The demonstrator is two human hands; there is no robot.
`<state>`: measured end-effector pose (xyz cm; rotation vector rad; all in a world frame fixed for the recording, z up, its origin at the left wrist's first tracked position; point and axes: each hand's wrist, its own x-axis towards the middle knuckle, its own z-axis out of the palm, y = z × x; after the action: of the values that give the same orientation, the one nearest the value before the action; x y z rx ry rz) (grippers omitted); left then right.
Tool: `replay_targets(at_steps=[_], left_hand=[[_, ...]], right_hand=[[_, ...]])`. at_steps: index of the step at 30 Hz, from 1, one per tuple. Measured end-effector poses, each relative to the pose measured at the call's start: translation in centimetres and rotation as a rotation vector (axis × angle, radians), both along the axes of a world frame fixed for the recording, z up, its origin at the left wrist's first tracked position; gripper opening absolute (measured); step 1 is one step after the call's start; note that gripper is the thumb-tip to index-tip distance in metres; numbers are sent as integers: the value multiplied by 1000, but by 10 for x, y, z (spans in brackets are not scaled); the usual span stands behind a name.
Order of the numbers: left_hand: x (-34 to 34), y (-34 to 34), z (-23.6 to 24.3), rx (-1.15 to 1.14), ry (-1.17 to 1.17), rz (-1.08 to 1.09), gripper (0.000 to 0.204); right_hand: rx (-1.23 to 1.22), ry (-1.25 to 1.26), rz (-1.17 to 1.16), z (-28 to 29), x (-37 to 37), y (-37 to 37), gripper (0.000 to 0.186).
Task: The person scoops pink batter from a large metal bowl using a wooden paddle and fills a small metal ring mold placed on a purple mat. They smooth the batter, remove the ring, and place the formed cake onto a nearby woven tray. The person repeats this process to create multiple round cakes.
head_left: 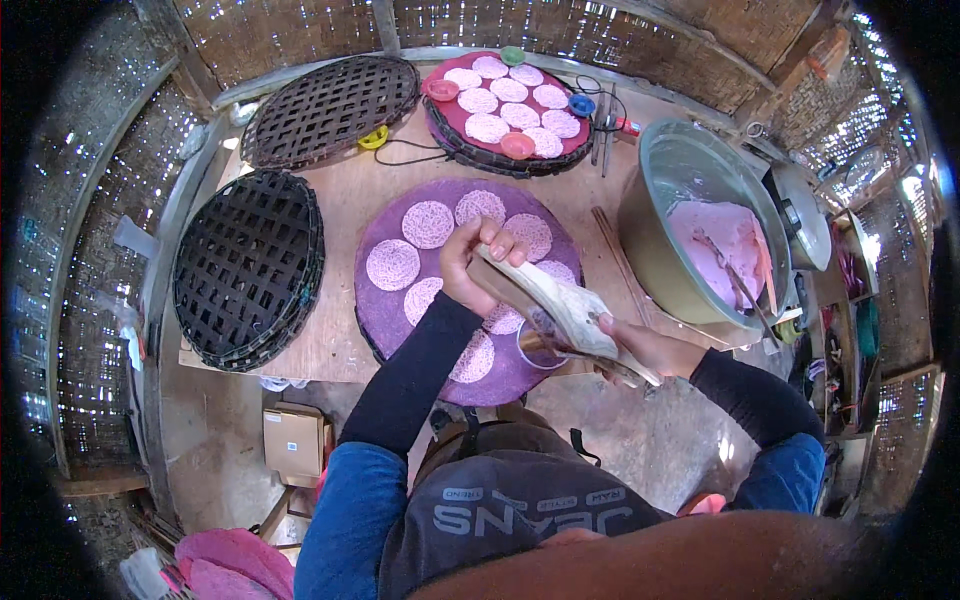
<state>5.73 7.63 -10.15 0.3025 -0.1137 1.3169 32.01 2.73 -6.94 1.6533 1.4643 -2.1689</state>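
Both hands grip a long, pale wooden hand press (565, 305), held at a slant over the near right part of a round purple tray (378, 300). My left hand (478, 265) is closed around its upper far end. Around the lower near end, my right hand (655, 350) is closed too, its fingers partly hidden beneath the wood. A pale ring (525, 352) shows under the press, near the tray's edge. On the tray lie several round, pink, noodle-textured discs (428, 224); the press and my left forearm cover some of them.
A large green-grey tub (645, 225) holding pink dough (715, 235) and a stick stands at right. Behind the tray, a red round tray (450, 118) bears more discs and small coloured moulds. Dark woven racks (250, 275) lie at left. A cable (410, 160) crosses the wooden table (345, 185).
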Motion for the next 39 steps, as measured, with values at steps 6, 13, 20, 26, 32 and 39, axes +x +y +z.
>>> replay_targets(at_steps=[6, 13, 20, 26, 32, 39], left_hand=[[-3, -2, -3, 48, 19, 28, 25], [2, -12, -8, -110, 29, 102, 26], [18, -14, -15, -174, -55, 106, 26], [23, -8, -21, -161, -74, 97, 28], [11, -4, -19, -107, -64, 95, 30], [-15, -8, -18, -69, 90, 193, 29]], right_hand=[[301, -136, 132, 6, -6, 2, 73], [156, -219, 94, 27, -9, 0, 78], [212, -434, 180, 65, -10, 3, 84], [384, -522, 250, 58, 3, 10, 84], [688, -522, 336, 54, -8, 10, 74], [727, -533, 435, 31, -21, 11, 67]])
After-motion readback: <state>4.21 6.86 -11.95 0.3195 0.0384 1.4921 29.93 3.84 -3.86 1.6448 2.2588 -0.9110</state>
